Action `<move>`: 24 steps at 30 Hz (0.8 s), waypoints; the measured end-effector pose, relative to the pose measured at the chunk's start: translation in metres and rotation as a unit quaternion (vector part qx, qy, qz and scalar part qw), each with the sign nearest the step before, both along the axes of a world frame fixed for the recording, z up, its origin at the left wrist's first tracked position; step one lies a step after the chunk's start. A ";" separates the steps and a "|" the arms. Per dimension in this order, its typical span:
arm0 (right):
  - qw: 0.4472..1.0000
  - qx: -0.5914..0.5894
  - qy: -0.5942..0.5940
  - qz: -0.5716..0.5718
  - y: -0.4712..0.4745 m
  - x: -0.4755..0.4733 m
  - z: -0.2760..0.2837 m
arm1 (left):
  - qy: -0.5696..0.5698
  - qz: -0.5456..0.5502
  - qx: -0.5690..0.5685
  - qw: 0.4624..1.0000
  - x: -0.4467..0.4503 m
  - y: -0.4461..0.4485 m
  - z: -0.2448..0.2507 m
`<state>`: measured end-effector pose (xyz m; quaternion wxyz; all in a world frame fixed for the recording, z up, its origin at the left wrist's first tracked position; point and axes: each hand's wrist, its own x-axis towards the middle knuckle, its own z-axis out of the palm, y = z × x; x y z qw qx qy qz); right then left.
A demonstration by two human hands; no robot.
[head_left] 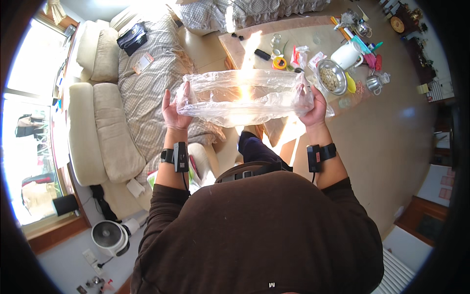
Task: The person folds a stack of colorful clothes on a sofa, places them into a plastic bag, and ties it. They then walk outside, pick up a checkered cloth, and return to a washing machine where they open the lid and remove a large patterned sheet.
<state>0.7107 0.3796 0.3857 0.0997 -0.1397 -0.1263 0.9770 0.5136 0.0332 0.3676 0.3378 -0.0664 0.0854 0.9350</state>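
A clear, crinkled plastic bag [216,110] is stretched wide between my two hands, with its long opening facing up. My left hand [176,114] holds its left end; the thumb stands apart, and some fingers show through the film. At the other end, my right hand [316,110] supports the bag, its fingers partly hidden by the plastic. Bright sunlight crosses the bag's middle and washes out detail there. The bag is held in front of my waist, overlapping the near part of the table [249,47].
On the table's right stand a steel bowl [345,82] of pale pieces, a white pitcher [347,55] and a metal cup [373,83]. Glass jars [276,39] and a dark case [262,55] lie farther left. A covered sofa [154,81] lines the left side, near a fan [109,235].
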 end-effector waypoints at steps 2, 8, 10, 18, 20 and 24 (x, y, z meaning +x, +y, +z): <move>1.000 0.014 0.012 0.011 0.010 -0.040 -0.003 | 0.008 -0.018 0.039 0.999 -0.039 0.010 -0.005; 1.000 0.019 -0.012 -0.009 0.050 -0.174 -0.027 | -0.041 -0.016 0.013 0.999 -0.170 0.050 -0.010; 0.998 -0.031 0.050 0.025 0.073 -0.215 -0.030 | -0.035 -0.015 -0.004 0.999 -0.220 0.071 -0.006; 0.996 -0.006 0.011 -0.092 0.138 -0.300 -0.030 | 0.002 -0.130 -0.036 0.991 -0.364 0.174 0.009; 0.989 -0.012 -0.010 -0.147 0.146 -0.304 -0.034 | 0.010 -0.190 -0.016 0.982 -0.393 0.206 0.010; 0.972 -0.026 0.045 -0.231 0.144 -0.304 -0.042 | 0.004 -0.300 -0.036 0.953 -0.455 0.282 -0.001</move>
